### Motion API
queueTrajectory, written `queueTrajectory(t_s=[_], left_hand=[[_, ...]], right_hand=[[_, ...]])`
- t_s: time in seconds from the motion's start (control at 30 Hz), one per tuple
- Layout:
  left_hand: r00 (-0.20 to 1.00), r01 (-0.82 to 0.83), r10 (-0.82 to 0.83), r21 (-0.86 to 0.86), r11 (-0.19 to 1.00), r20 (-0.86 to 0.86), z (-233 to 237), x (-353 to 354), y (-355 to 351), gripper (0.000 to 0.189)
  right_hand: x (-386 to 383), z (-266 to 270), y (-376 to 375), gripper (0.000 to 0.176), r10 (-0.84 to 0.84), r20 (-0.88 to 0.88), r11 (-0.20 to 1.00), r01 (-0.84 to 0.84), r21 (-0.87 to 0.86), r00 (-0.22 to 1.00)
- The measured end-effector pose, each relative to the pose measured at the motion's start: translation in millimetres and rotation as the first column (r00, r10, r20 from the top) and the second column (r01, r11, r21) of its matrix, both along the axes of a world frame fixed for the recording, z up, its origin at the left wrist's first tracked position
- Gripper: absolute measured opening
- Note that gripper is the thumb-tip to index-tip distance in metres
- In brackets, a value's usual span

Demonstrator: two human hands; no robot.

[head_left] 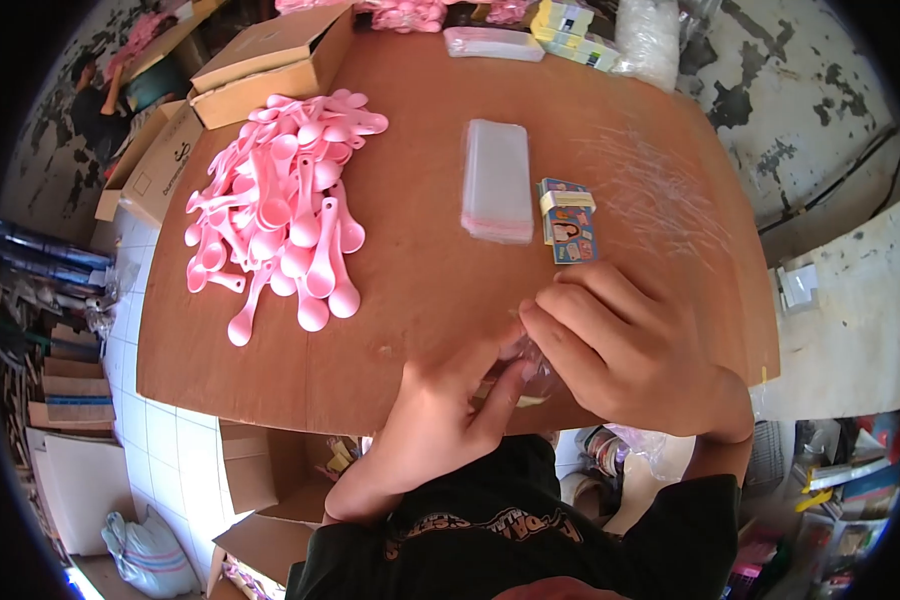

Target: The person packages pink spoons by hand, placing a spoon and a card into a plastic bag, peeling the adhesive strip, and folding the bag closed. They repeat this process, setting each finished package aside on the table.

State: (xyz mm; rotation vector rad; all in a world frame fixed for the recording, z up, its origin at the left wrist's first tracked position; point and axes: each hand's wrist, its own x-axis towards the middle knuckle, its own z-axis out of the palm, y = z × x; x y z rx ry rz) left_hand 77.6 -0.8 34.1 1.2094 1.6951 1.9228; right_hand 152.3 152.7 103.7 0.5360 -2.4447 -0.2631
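Near the front edge of the table, my left hand [457, 398] and my right hand [620, 345] come together around a small clear plastic bag [538, 380]. Both hands are closed on it, thumbs and fingers pinching the crinkled film. What lies inside the bag is mostly covered by my fingers. Just beyond my right hand is a banded stack of colourful printed cards [570, 225]. A pile of flat clear plastic bags [497, 180] lies beside the cards. On the left side of the table spreads a heap of pink measuring spoons [290, 210].
Thin clear plastic strips [660, 190] are scattered at the table's right. A cardboard box [270, 65], more bags [493, 43] and yellow card stacks [575, 35] line the back. Open cartons [270, 470] stand below the front edge. Another person [100, 110] is at far left.
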Motion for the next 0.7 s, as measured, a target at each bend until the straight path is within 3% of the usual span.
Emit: queueTrajectory(t_s=[0.07, 0.1, 0.17, 0.2, 0.27, 0.3, 0.37, 0.4, 0.43, 0.5, 0.57, 0.63, 0.7], left_hand=[[0.991, 0.003, -0.019, -0.125, 0.992, -0.13, -0.8, 0.5, -5.2, 0.024], [0.964, 0.013, -0.04, -0.102, 0.995, -0.264, 4.1, -2.9, -5.1, 0.026], [0.963, 0.039, -0.065, -0.102, 0.994, -0.261, 9.8, 0.2, -6.1, 0.026], [0.963, 0.062, -0.088, -0.106, 0.992, -0.257, 11.5, 1.5, -6.8, 0.026], [0.953, 0.1, -0.126, -0.108, 0.989, -0.277, 13.4, -1.8, -9.3, 0.028], [0.941, 0.137, -0.164, -0.11, 0.984, -0.296, 13.9, -3.7, -11.0, 0.029], [0.95, 0.158, -0.183, -0.116, 0.981, -0.254, 14.6, -6.0, -13.8, 0.03], [0.956, 0.183, -0.205, -0.12, 0.976, -0.211, 14.9, -6.3, -14.2, 0.031], [0.956, 0.181, -0.203, -0.118, 0.976, -0.213, 14.4, -5.8, -13.2, 0.031], [0.981, 0.097, -0.086, 0.054, 0.994, -0.172, 11.1, -5.0, -10.1, 0.027], [0.996, 0.008, 0.003, 0.11, 0.994, -0.094, 5.8, -4.7, -13.1, 0.028], [0.995, -0.091, 0.077, 0.284, 0.955, 0.059, -6.8, -4.6, -11.9, 0.026], [0.993, -0.114, 0.098, 0.314, 0.942, 0.066, -6.4, -8.2, -12.0, 0.027]], right_hand=[[7.3, 7.6, 0.9, 0.025, 0.004, 0.114, 1.0, -0.001, -0.031, 0.993], [11.9, 12.5, -0.3, 0.025, -0.001, 0.112, 1.0, 0.004, -0.027, 0.994], [19.9, 21.4, -2.7, 0.023, -0.034, 0.29, 0.991, 0.069, -0.113, 0.957], [20.4, 23.3, -1.4, 0.023, -0.034, 0.29, 0.991, 0.069, -0.113, 0.957], [18.7, 25.8, 2.4, 0.016, 0.032, 0.373, 0.935, 0.104, -0.339, 0.927], [16.4, 24.5, 5.0, 0.016, 0.034, 0.373, 0.935, 0.102, -0.34, 0.927], [10.6, 19.6, 11.7, 0.006, 0.228, 0.315, 0.706, 0.066, -0.706, 0.921], [9.5, 19.3, 14.3, 0.006, 0.23, 0.314, 0.707, 0.063, -0.704, 0.921], [9.4, 19.3, 17.2, 0.005, 0.286, 0.344, 0.528, 0.153, -0.835, 0.894], [4.8, 24.0, 22.4, 0.004, 0.327, 0.329, 0.182, 0.283, -0.942, 0.886], [-9.6, 4.4, 63.4, 0.006, 0.448, 0.087, -0.176, 0.183, -0.967, 0.89], [-28.3, 0.7, 108.6, 0.02, 0.442, -0.021, -0.38, 0.166, -0.91, 0.897], [-51.9, 0.3, 159.0, 0.019, 0.253, 0.068, -0.373, 0.162, -0.913, 0.965]])
